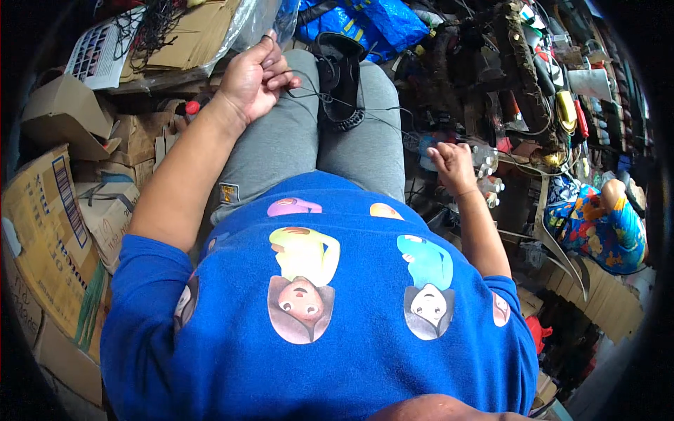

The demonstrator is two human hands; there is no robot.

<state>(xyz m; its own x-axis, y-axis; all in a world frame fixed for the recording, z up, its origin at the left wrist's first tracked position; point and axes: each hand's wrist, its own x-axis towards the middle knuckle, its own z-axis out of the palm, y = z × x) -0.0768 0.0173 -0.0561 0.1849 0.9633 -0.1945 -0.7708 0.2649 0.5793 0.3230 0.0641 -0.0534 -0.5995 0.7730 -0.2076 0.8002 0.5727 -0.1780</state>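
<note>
A black shoe (340,81) lies between my thighs on my grey trousers, its edge stitched near the end closest to me. Dark thread (382,109) runs from this shoe out to both sides. My left hand (254,78) is raised above my left thigh, thumb and forefinger pinched and the other fingers curled, with thread trailing from it toward the shoe. Off to the right of my right thigh, my right hand (455,166) is closed, the other stretch of thread leading toward it. What lies inside its fingers is partly hidden.
Cardboard boxes (67,112) stack up on the left. Flat cardboard (188,38) and tangled black cords (153,28) lie at the far left. A blue plastic bag (386,24) sits beyond my knees. Clear bottles (484,160) stand beside my right hand. Another person's colourful clothing (604,228) shows at right.
</note>
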